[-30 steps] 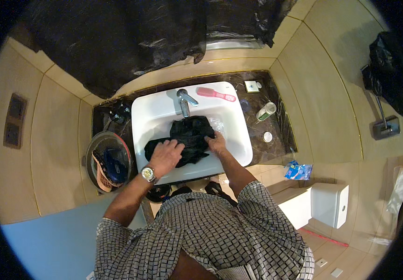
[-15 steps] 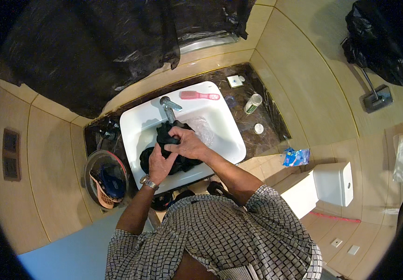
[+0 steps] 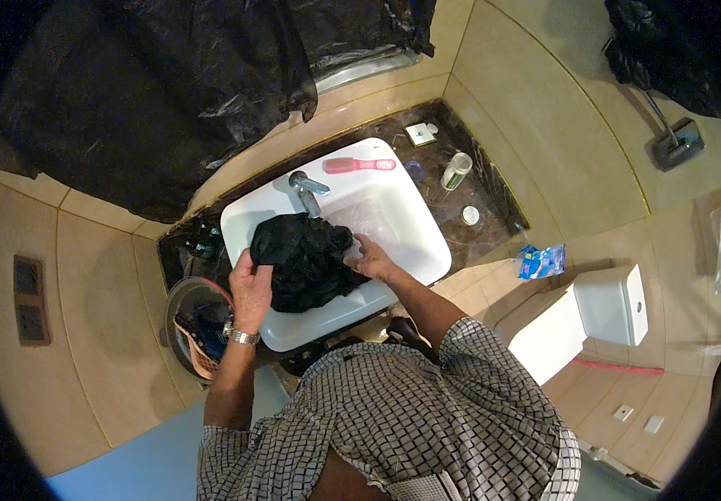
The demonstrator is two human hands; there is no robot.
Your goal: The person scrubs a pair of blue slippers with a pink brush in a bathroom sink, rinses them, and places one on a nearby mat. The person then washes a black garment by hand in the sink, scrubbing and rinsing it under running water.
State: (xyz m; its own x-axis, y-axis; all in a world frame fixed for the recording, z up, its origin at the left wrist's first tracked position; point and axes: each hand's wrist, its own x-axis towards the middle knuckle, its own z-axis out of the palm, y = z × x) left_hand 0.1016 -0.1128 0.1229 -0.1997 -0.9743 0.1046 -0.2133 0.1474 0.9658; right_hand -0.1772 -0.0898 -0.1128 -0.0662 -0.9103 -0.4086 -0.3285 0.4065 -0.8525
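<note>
A bunched black cloth is spread between my two hands over the white sink. My left hand, with a metal watch on its wrist, grips the cloth's left edge between thumb and fingers. At the cloth's right side, my right hand pinches another part of it. Just beyond the cloth stands the chrome faucet. To the right of the cloth, some shallow water seems to lie in the basin. The cloth's exact kind of garment does not show.
A pink brush lies on the sink's back rim. On the dark counter stand a bottle, a white lid and a soap box. A bucket with clothes is at the left; a toilet is at the right.
My hands have moved apart, left hand leftward and right hand rightward. The black cloth, earlier bunched between them, is now spread wider.
</note>
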